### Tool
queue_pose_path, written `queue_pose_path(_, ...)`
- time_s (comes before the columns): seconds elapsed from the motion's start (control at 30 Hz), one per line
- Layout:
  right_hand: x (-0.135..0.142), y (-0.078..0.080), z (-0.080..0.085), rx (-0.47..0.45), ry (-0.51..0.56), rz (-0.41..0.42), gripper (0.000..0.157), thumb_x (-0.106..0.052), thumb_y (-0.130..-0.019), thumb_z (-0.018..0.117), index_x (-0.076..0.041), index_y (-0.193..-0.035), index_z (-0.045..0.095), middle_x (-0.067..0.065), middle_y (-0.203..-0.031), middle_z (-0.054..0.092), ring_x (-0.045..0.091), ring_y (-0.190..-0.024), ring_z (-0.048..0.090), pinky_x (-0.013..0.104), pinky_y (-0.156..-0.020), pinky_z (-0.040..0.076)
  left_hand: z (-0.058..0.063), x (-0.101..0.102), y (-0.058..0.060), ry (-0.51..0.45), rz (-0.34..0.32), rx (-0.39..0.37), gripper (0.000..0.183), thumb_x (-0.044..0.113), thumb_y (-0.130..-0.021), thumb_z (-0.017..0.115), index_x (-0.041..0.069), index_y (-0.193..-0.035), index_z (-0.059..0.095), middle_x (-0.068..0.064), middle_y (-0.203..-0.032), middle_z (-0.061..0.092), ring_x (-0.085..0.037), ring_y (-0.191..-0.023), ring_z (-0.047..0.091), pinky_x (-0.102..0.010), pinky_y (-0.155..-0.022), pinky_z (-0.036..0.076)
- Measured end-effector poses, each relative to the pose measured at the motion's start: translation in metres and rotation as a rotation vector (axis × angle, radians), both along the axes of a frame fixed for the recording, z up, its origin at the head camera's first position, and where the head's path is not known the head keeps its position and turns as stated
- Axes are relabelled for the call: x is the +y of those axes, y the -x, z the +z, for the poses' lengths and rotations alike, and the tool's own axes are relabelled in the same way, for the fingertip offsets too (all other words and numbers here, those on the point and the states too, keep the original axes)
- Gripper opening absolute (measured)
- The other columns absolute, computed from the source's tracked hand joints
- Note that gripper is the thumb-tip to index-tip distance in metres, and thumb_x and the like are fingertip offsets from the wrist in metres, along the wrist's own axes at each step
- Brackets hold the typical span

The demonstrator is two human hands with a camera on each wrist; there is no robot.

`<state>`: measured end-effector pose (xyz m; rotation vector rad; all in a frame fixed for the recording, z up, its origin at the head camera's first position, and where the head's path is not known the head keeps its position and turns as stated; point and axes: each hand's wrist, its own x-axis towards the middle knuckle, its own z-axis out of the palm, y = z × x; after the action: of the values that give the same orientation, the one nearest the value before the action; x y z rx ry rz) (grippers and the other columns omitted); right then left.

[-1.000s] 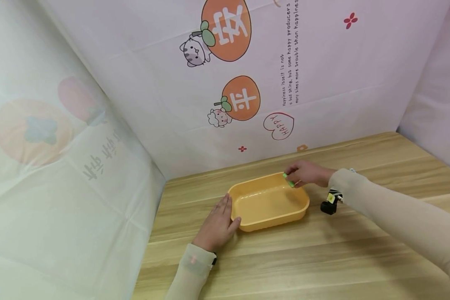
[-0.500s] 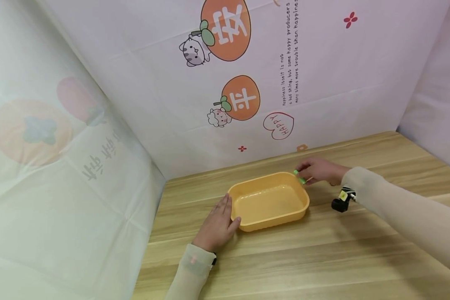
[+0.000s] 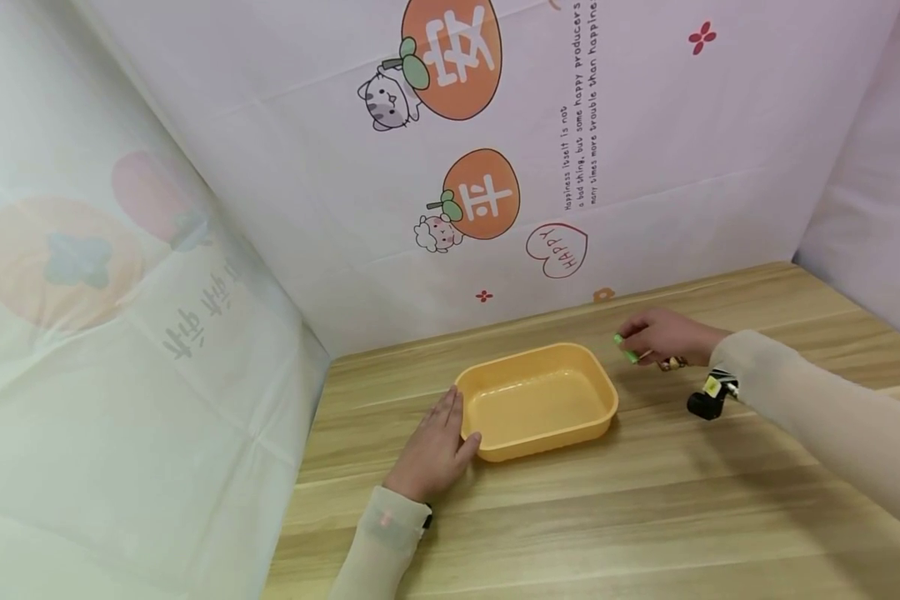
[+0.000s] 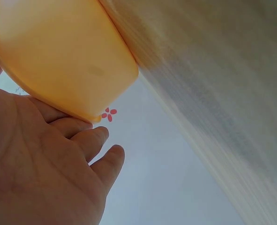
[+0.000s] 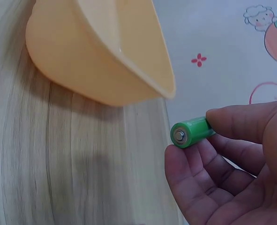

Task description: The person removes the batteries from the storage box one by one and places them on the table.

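In the head view, a green battery point(image 3: 626, 349) is held up between the thumb and fingertips of my right hand point(image 3: 671, 336), just right of a yellow tray point(image 3: 495, 454). The right wrist view shows the battery point(image 5: 193, 132) close, its metal button end facing the camera. The tray's wall point(image 5: 77, 56) rises beyond it, apart from the hand. My left hand point(image 3: 431, 450) lies along the tray's left side with its fingers nearly straight. Seen from below in the left wrist view, the fingertips of my left hand point(image 4: 44, 154) touch the tray's rim point(image 4: 49, 103).
The tray stands on a wood-grain table point(image 3: 570, 525). A white printed cloth point(image 3: 330, 233) hangs behind the table and along its left side. A black wrist camera point(image 3: 707, 403) sticks out below my right wrist.
My right hand has moved rightward with the battery, from over the tray's far right corner to beyond its right rim. My left hand and the tray have stayed in place.
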<state>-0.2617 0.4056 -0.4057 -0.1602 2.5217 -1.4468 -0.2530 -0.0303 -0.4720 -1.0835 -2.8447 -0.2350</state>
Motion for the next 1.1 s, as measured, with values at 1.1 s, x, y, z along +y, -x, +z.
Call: queue_pose_path(1.1, 0.078, -0.006, -0.02, -0.013, -0.071, -0.092, 0.054, -0.016, -0.097, 0.057, 0.022, -0.132, 0.04, 0.03, -0.113, 0.059, 0.025, -0.091, 0.063, 0.043, -0.079, 0.055, 0.003, 0.001, -0.001, 0.026, 0.007, 0.017, 0.073, 0.05, -0.104, 0.029, -0.001, -0.154, 0.013, -0.014, -0.161, 0.008, -0.024, -0.147, 0.008, -0.043, -0.116, 0.017)
